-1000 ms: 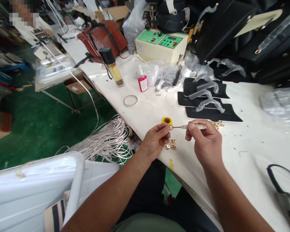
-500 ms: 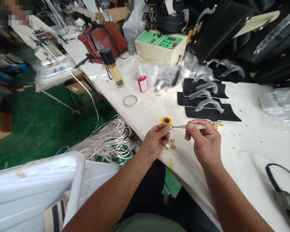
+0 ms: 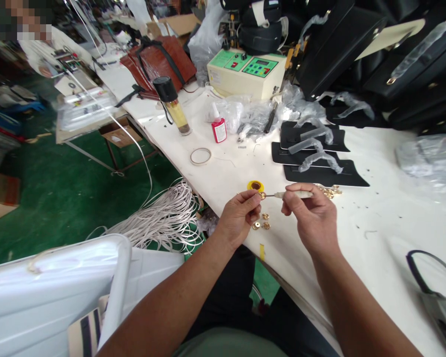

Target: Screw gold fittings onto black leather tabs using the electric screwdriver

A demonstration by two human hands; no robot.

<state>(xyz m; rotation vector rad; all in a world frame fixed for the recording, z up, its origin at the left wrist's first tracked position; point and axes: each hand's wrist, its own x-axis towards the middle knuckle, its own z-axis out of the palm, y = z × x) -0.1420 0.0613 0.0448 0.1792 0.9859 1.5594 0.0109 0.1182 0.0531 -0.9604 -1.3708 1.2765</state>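
My left hand (image 3: pixel 239 216) pinches a small gold metal fitting (image 3: pixel 262 195) between thumb and fingertips just above the white table (image 3: pixel 375 213). My right hand (image 3: pixel 312 215) grips a thin pale-handled tool (image 3: pixel 295 194) whose metal tip touches that fitting. Three more gold fittings (image 3: pixel 260 224) lie on the table right under my hands. A small yellow cap holding brown paste (image 3: pixel 255 186) sits just behind the fitting. A pile of gold hardware (image 3: pixel 329 191) lies past my right hand.
Black leather pieces with plastic wraps (image 3: pixel 314 158) lie behind. A red glue bottle (image 3: pixel 219 126), a tall bottle with black cap (image 3: pixel 173 104), a tape ring (image 3: pixel 200 155) and a cream control box (image 3: pixel 247 72) stand further back. White cords (image 3: pixel 163 218) hang off the table's left edge. Another person's torso (image 3: pixel 48 47) is at far left.
Both hands hold almost still with the tool on the fitting; the view has shifted slightly, nothing else moved.
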